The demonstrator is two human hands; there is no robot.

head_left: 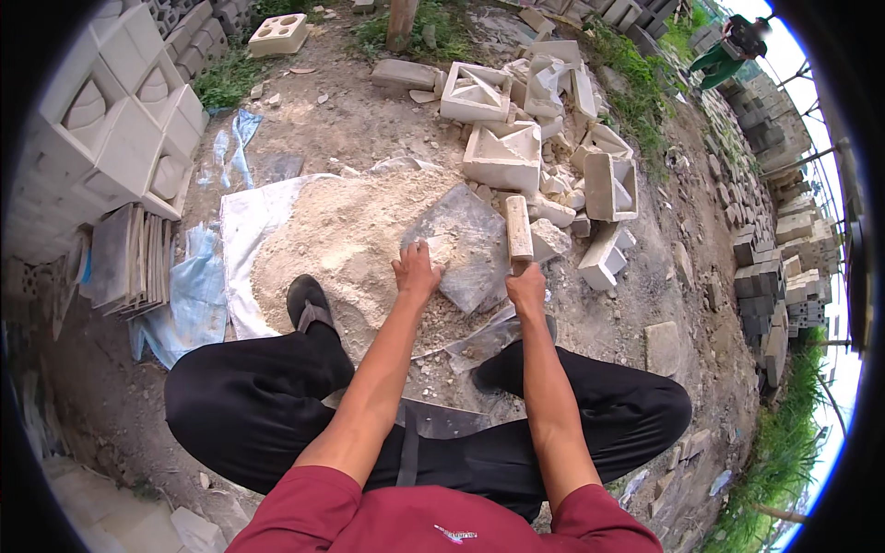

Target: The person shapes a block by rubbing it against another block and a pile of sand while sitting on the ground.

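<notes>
My right hand (526,285) is closed round the short handle of a wooden mallet (519,229), whose pale, blocky head points away from me over the right edge of a grey slab (475,241). At the slab's left edge, my left hand (417,270) has its fingers bent over a pale broken chunk (443,247). The slab lies flat on the ground, dusted with crumbs. To its left spreads a heap of beige crushed rubble (327,244) on a white sheet (241,244).
Broken beige hollow blocks (502,155) are piled beyond the slab. Patterned blocks (120,120) are stacked at left, beside thin upright boards (138,258) and blue plastic (194,290). Grey blocks (770,290) line the right. Another person (733,48) is at far right.
</notes>
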